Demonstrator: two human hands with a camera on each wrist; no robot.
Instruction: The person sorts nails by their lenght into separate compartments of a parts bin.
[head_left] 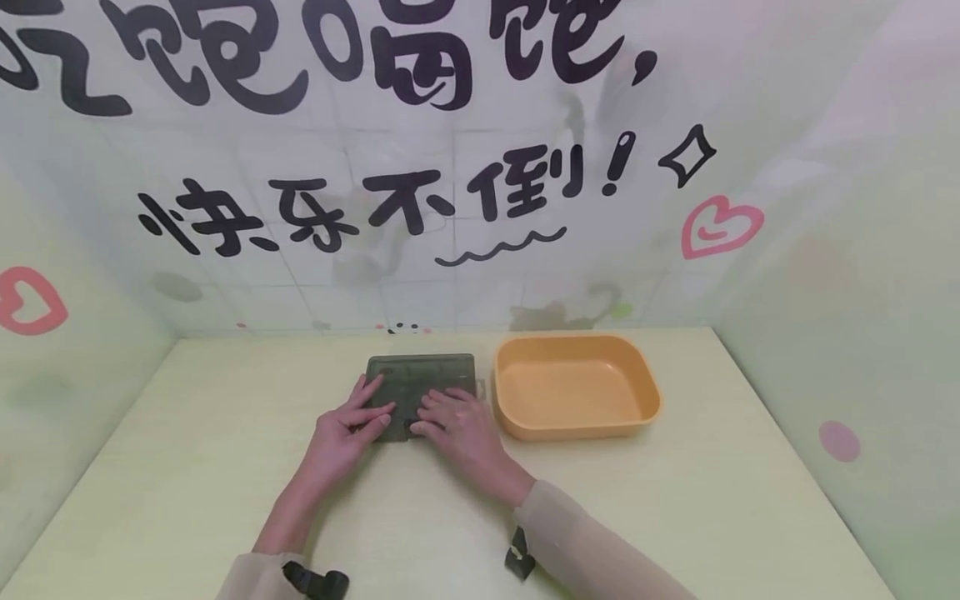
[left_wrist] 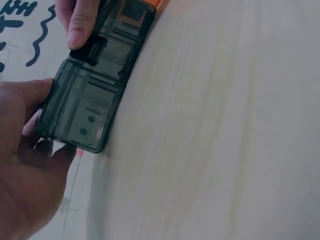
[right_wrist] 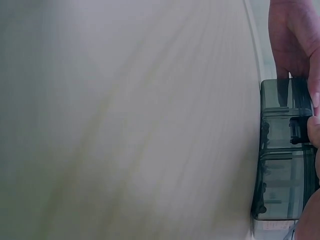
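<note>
A translucent dark green compartment box [head_left: 423, 371] lies flat near the back of the table, its lid down. My left hand [head_left: 348, 429] holds the box's left end, its fingers spread along the lid and edge. The right hand [head_left: 465, 429] lies over the right part, fingers bent on the lid. Its thumb presses the black latch [left_wrist: 90, 50] on the front edge. Dividers show through the plastic of the box [right_wrist: 282, 180], and small dark spots appear in one compartment. What those spots are, I cannot tell.
An orange rectangular tub [head_left: 577, 431] stands just right of the box. The pale wooden table [head_left: 187, 467] meets a printed wall [head_left: 300, 292] at the back, with side walls left and right. Black straps [head_left: 318, 581] sit at both wrists.
</note>
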